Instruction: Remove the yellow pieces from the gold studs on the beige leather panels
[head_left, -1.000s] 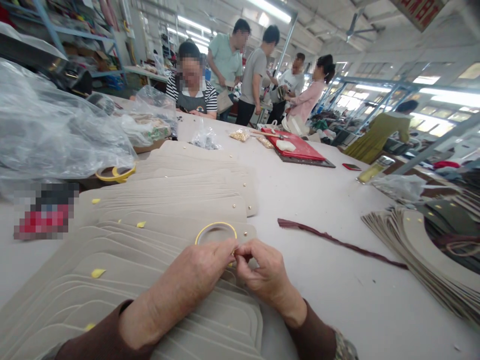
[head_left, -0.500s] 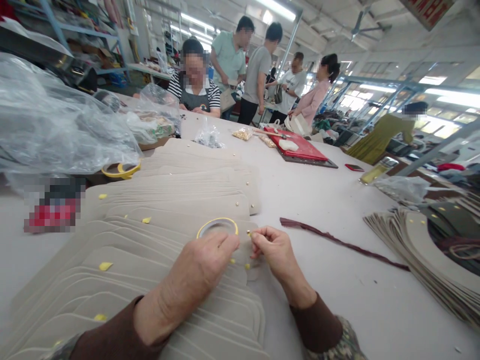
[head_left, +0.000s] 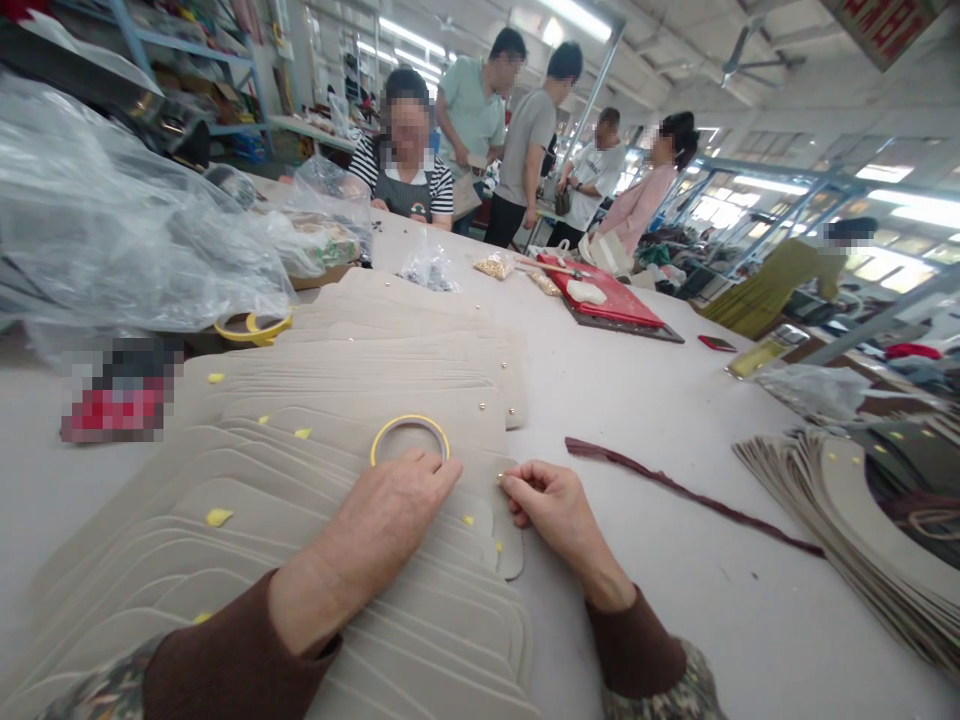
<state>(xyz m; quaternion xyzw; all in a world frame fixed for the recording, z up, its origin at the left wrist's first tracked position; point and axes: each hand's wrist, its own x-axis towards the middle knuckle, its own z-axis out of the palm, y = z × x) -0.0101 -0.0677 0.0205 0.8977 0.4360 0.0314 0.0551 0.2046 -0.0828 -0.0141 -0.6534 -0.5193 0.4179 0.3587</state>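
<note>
Currently, left hand (head_left: 394, 510) with fingers bent closed on near rim of yellow-edged tape roll (head_left: 409, 421), roll over right part of beige panel stack (head_left: 300, 510). Right hand (head_left: 551, 505) at stack's right edge: thumb and forefinger pinched together, tips at small metal stud (head_left: 500, 480); cannot tell if anything sits between them. Yellow tape bits (head_left: 219, 517) on stack. Brown strip (head_left: 690, 497) right of stack, on desk (head_left: 637, 620).

The left forearm (head_left: 232, 645) extends diagonally inward from lower left, wrist (head_left: 300, 615) bare. The left hand (head_left: 394, 510) presents its back uppermost, fingers curled. The right forearm (head_left: 645, 650) angles inward from lower right. The right hand (head_left: 551, 510) — apart from the left — brings thumb and index finger together, remaining fingers curled.
</note>
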